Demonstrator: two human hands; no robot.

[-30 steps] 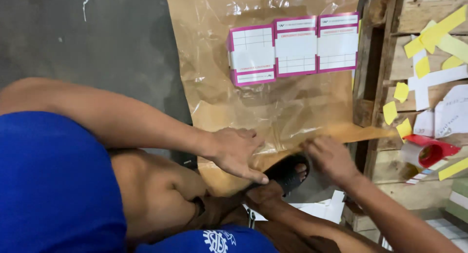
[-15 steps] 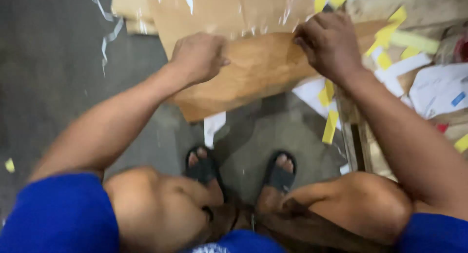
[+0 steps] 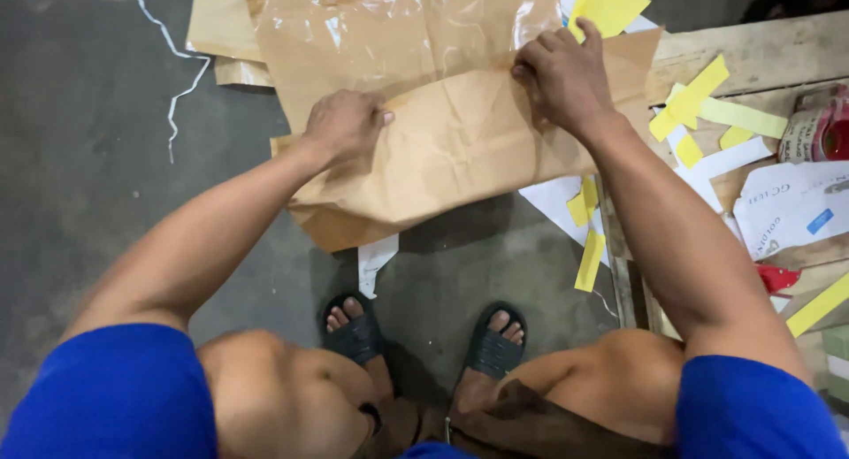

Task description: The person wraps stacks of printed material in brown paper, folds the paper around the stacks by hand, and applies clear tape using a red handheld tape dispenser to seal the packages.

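The brown paper package [image 3: 442, 149] lies on the grey concrete floor [image 3: 88, 185], its right edge reaching onto a low wooden pallet [image 3: 761, 52]. A glossy taped flap covers its far half, and a duller fold faces the person. The left hand [image 3: 345, 123] lies on the near-left part of the fold, fingers loosely curled and pressing down, thumb pointing right. The right hand [image 3: 566, 74] sits at the far right corner, fingers bunched together and bent over the paper's edge, apparently pinching it.

Folding this well seems to call for the left palm to stay flat as an anchor while the right draws the edge taut, so the crease runs straight and the wrinkles smooth out rather than bunch.

Yellow paper strips [image 3: 699, 105] and white scraps [image 3: 557, 202] lie scattered to the right; more brown sheets [image 3: 221, 34] lie at far left. Black sandals [image 3: 424, 340] stand just near of the package.
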